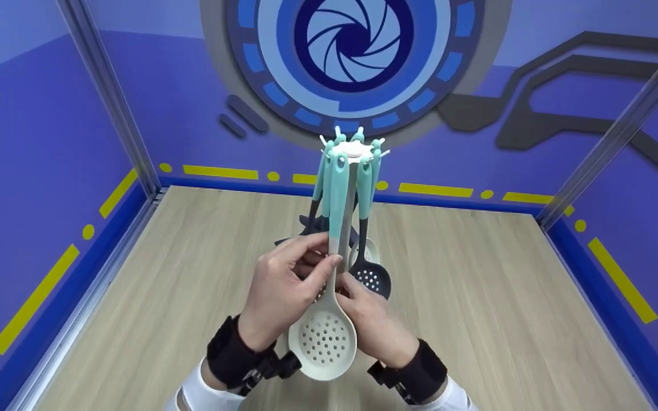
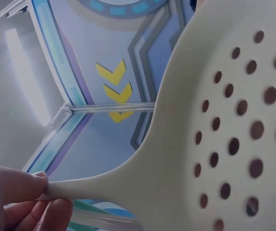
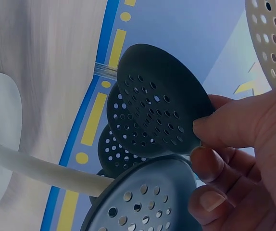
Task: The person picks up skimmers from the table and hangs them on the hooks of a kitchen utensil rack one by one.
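Note:
A cream skimmer (image 1: 325,345) with a round perforated bowl and mint handle is upright at the front of a utensil stand (image 1: 354,149). My left hand (image 1: 286,279) pinches its neck between thumb and fingers, shown close in the left wrist view, where the skimmer (image 2: 171,144) fills the right side. Behind the cream bowl, my right hand (image 1: 380,325) is partly hidden. In the right wrist view, the right hand (image 3: 263,149) pinches the rim of a dark perforated skimmer (image 3: 152,86), with other dark perforated bowls beside it.
Several mint-handled utensils hang round the stand, including a dark skimmer (image 1: 372,279) at its right. The stand's pole (image 3: 46,168) rises from a round white base (image 3: 3,120). A wooden tabletop (image 1: 477,297) lies below, enclosed by blue printed walls (image 1: 37,171) and metal posts.

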`<state>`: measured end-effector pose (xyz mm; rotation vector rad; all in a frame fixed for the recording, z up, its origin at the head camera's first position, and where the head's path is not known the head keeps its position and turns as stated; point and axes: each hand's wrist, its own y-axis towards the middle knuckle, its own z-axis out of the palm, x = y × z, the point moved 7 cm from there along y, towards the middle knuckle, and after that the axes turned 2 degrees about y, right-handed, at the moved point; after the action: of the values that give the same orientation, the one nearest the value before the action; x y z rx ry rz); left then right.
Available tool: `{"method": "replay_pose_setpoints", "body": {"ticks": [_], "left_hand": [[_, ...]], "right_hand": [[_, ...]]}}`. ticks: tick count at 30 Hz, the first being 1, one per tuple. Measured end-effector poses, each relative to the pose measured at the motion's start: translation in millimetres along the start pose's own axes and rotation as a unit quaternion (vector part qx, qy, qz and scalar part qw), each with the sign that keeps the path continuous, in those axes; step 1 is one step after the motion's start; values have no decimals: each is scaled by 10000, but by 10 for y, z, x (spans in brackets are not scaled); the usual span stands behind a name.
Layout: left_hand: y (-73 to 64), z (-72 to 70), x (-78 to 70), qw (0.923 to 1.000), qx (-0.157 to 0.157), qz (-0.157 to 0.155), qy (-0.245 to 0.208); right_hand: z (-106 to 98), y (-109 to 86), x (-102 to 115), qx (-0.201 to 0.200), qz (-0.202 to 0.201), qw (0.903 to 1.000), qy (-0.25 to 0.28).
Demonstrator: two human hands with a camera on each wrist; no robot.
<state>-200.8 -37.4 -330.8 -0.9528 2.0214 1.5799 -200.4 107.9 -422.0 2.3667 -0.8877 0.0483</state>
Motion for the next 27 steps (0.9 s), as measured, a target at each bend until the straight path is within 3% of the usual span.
{"method": "replay_pose_setpoints", "body": {"ticks": [13, 22, 27], "left_hand": [[28, 42, 77, 9998, 34, -190, -58], [42, 60, 151, 9994, 20, -325, -77], [50, 79, 178, 9993, 15, -359, -29]], "right_hand": [[-25, 9, -32, -12, -143, 9997, 209], [-125, 21, -71, -358, -409, 9982, 239], [-199, 29, -113, -531, -291, 9972, 433]]}}
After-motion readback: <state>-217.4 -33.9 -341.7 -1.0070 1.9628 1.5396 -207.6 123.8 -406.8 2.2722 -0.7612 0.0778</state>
